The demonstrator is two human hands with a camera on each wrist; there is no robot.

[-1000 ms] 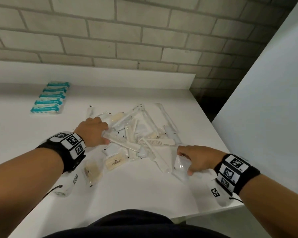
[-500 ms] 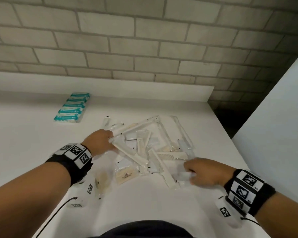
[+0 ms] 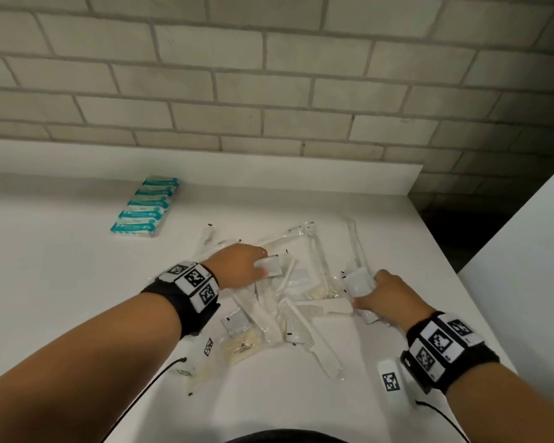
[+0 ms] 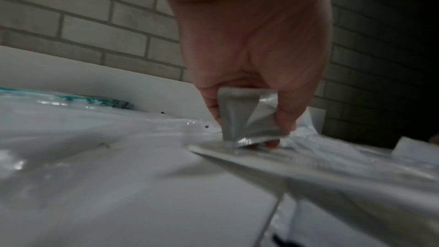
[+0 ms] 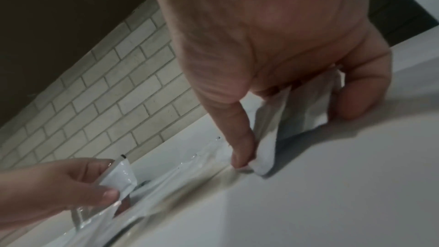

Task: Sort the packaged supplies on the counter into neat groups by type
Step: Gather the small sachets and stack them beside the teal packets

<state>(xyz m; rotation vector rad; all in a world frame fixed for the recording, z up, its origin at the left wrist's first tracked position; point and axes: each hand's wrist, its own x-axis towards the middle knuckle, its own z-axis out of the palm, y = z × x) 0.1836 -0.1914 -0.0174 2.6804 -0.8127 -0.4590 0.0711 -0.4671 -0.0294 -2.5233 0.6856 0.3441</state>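
Observation:
A loose pile of clear-wrapped supplies (image 3: 288,292) lies mid-counter: white combs (image 3: 304,324), long thin packets, small white sachets and pale soap bars (image 3: 242,346). My left hand (image 3: 240,266) is over the pile's left side and pinches a small white sachet (image 3: 271,266) (image 4: 249,117) between thumb and fingers, its lower edge touching the pile. My right hand (image 3: 386,298) is at the pile's right edge, its fingers curled round white sachets (image 3: 359,282) (image 5: 297,112). The left hand and its sachet also show in the right wrist view (image 5: 118,177).
A neat row of teal-and-white packets (image 3: 144,207) sits at the back left of the white counter (image 3: 61,282). A low white upstand and a brick wall run behind. The counter's right edge drops to a dark gap beside a white panel (image 3: 525,251).
My left hand moved right, into the pile, and took hold of a small sachet. My right hand moved up along the pile's right edge, still holding white sachets. The head view tilted downward.

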